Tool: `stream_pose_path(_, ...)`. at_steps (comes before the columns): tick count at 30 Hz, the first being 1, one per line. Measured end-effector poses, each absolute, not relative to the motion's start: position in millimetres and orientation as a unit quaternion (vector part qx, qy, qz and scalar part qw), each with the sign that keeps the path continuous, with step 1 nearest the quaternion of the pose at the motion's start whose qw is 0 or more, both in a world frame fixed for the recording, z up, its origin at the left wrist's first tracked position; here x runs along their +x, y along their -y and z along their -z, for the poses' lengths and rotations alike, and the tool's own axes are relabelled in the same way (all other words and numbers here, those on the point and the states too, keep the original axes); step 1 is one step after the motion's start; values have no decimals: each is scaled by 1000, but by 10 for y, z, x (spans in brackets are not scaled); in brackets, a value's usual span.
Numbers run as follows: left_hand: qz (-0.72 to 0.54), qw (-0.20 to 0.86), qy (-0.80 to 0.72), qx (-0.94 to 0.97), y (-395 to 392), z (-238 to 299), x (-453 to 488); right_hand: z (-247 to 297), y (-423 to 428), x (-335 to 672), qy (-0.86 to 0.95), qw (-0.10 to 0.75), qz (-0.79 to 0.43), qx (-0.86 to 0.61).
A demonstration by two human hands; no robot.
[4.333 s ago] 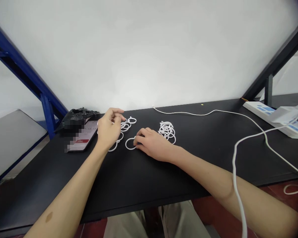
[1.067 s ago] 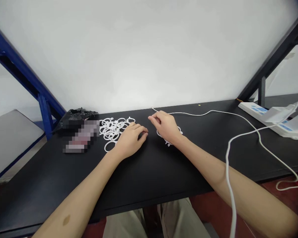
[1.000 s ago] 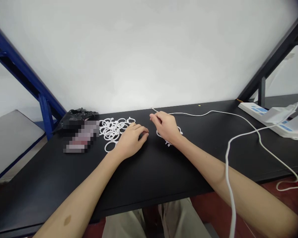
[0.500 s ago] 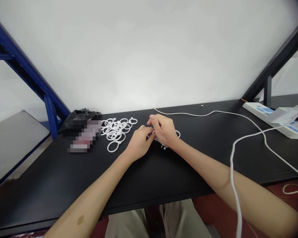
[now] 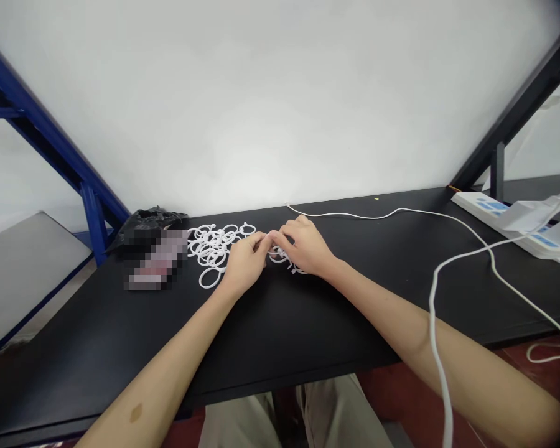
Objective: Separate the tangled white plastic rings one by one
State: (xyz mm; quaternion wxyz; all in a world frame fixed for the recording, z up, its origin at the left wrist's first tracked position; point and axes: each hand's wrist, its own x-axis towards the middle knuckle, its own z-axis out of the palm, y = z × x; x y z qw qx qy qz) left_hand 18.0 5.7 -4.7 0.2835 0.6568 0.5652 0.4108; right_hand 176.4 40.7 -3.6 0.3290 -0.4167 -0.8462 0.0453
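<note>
My left hand [image 5: 243, 261] and my right hand [image 5: 304, 247] meet over the middle of the black table [image 5: 308, 323]. Their fingertips pinch together on a small bunch of white plastic rings [image 5: 282, 256], most of it hidden under my right palm. A larger heap of loose white rings [image 5: 213, 246] lies just left of my left hand, with one single ring [image 5: 210, 277] nearest the table's front.
A blurred phone [image 5: 156, 261] and a black crumpled bag [image 5: 144, 223] lie at the back left. A white cable [image 5: 452, 261] runs across the right side to a white power strip [image 5: 518, 224]. Blue [image 5: 42, 137] and black [image 5: 518, 106] frame bars flank the table.
My right hand slid the small bunch of rings leftwards from its earlier spot. My left hand left the table and closed its fingers against the right hand's on that bunch.
</note>
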Motion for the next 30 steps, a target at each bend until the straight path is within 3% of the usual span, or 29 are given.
stream_pose_path(11, -472, 300, -573, 599, -98, 66, 116, 20, -317, 1736, 833, 350, -165, -395)
stream_pose_path(20, -476, 334, -553, 597, -98, 83, 154, 11, -288, 1700, 833, 347, -148, -405)
stream_pose_path(30, -466, 433, -481, 604, -61, 63, 209, -4, -315, 1698, 737, 467, -260, -413)
